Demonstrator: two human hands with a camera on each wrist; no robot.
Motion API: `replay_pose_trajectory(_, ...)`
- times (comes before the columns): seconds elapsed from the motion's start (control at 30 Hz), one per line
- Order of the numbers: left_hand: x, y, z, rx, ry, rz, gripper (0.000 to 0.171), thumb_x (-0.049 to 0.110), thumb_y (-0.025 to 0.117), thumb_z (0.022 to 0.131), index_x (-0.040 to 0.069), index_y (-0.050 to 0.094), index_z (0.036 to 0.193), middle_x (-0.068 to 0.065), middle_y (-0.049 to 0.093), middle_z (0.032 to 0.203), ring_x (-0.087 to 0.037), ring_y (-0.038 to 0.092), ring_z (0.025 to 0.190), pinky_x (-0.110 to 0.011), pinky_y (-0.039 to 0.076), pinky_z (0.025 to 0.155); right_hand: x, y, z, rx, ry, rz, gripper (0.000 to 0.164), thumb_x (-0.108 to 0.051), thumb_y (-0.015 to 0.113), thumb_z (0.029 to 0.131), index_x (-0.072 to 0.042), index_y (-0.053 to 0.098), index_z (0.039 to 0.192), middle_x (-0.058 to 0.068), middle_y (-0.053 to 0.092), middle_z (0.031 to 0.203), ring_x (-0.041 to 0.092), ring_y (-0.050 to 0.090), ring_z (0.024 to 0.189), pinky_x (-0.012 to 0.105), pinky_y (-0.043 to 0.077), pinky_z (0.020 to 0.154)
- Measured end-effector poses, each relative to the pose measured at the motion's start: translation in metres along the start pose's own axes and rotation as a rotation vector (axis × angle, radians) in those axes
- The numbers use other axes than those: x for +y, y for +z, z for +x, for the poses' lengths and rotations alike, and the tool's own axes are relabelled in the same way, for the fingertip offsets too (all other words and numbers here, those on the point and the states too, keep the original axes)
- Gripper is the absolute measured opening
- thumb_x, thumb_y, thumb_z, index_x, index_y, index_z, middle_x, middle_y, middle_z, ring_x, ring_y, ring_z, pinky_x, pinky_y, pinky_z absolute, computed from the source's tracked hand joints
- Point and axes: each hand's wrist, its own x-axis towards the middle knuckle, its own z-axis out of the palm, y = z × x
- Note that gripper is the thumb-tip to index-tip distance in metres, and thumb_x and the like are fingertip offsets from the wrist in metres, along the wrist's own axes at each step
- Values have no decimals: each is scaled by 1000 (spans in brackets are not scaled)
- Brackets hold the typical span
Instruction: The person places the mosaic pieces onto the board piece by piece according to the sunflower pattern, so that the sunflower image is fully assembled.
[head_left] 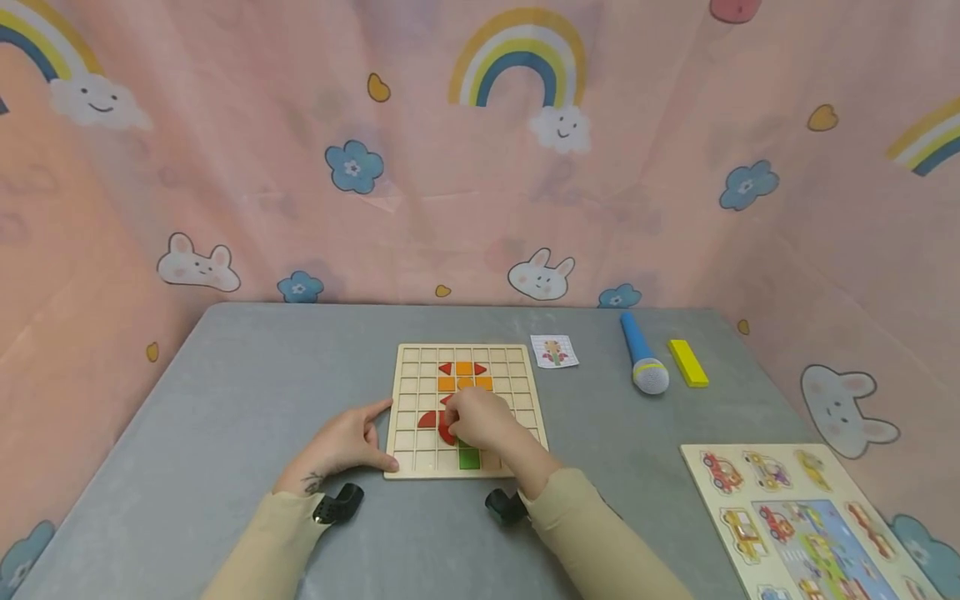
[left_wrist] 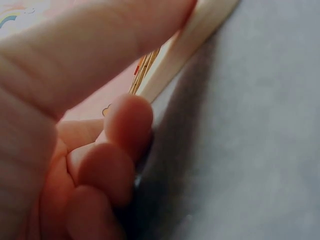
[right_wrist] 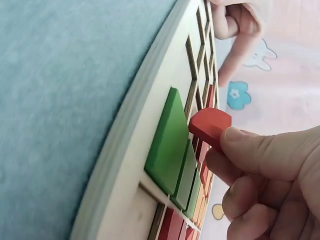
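A wooden grid board [head_left: 408, 440] lies on the table, with orange, red and green pieces in some of its cells. My right hand [head_left: 483, 419] is over its lower middle. In the right wrist view, its thumb and forefinger pinch a red wooden piece with a rounded edge [right_wrist: 210, 126], tilted over the board beside a green square [right_wrist: 169, 142]. My left hand [head_left: 341, 442] steadies the board's left side, thumb at the near corner and forefinger stretched to the edge. The left wrist view shows its other fingers [left_wrist: 107, 172] bent beside the board's edge.
A small picture card [head_left: 555, 351] lies right of the board. Further right are a blue toy microphone [head_left: 641, 354] and a yellow block [head_left: 687, 363]. A vehicle puzzle board [head_left: 738, 492] lies at the near right. A pink patterned cloth [head_left: 435, 208] hangs behind the grey table [head_left: 300, 358].
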Motion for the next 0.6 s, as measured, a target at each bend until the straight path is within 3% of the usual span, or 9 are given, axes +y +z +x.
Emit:
replay_pose_trajectory(0.23, 1, -1, 0, -2, 17, -10, 106, 18, 88, 55, 5, 32, 144, 1, 48, 52, -8, 40, 45, -25, 31, 43, -3, 4, 4, -27, 19, -60, 14, -5, 64, 80, -14, 67, 70, -4, 59, 69, 12, 49, 61, 26, 38, 55)
replay_pose_trajectory(0.6, 3, 0, -1, 0, -15, -11, 106, 18, 88, 55, 7, 32, 144, 3, 48, 52, -6, 38, 45, -23, 30, 43, -2, 6, 3, -32, 20, -67, 13, -12, 75, 74, -15, 66, 65, -6, 58, 65, 12, 50, 62, 27, 39, 55)
